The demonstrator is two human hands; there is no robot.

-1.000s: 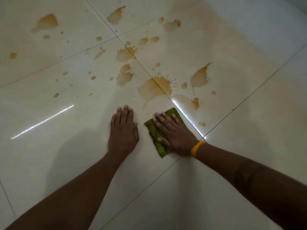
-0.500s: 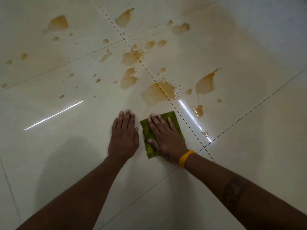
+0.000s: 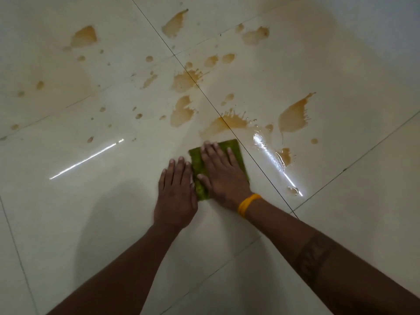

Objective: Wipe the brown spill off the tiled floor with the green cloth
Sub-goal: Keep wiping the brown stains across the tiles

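lying at far left on the pale tiled floor (image 3: pixel 68 212), small brown drops and one larger blotch (image 3: pixel 84 37), with a bright streak of reflected light (image 3: pixel 87 158) slanting across the glossy tile below them. pressing flat on bare tile near the middle, the left hand (image 3: pixel 176 196), fingers straight and close together, palm down, holding nothing, its thumb side sitting just beside the green cloth (image 3: pixel 231 146), possibly touching its edge. lying spread flat on the tile, that cloth, mostly covered by the right hand (image 3: pixel 221 172), which is pressing down on it with fingers extended and slightly spread, tips reaching toward the cloth's far edge. circling the right wrist, a yellow band (image 3: pixel 248 204); showing further up that forearm, a dark tattoo (image 3: pixel 316 258). spreading just beyond the cloth's far edge and across the dark grout line (image 3: pixel 204 96), the brown spill (image 3: pixel 229 123), splashed with thin rays. sitting further right, a larger brown patch (image 3: pixel 293 117), a wet glare streak (image 3: pixel 272 160) and a smaller brown puddle (image 3: pixel 285 155) beside it. scattering toward the top, more blotches near the tile joints.
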